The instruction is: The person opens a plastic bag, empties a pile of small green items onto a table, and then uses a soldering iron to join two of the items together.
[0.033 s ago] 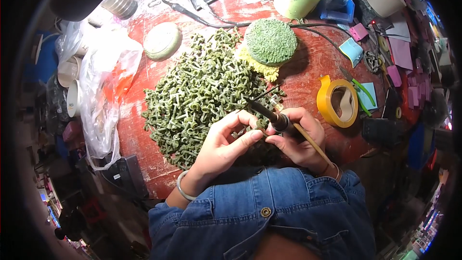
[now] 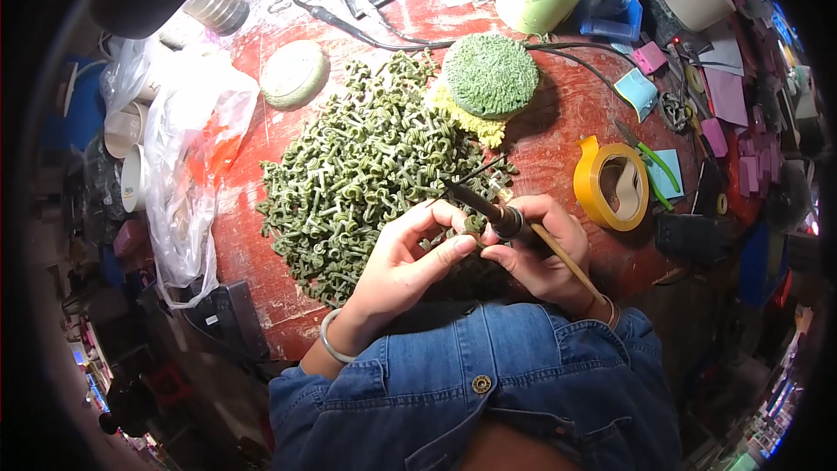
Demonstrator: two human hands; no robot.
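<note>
Position: no visible chg vs. prior frame; work in hand judged at same stage. L hand point(image 2: 411, 255) pinches small dark-green curled piece point(image 2: 474, 224) betw. thumb and fingertips. R hand point(image 2: 549, 253) grips black rod-shaped tool point(image 2: 477, 201), w/ thin tan wooden-looking stick point(image 2: 565, 259) across same hand; finger closure partly hidden. Piece sits just beside tool, contact unclear, approx. at near side of heaped green curled pieces point(image 2: 375, 148) on worn red tabletop point(image 2: 240, 249).
</note>
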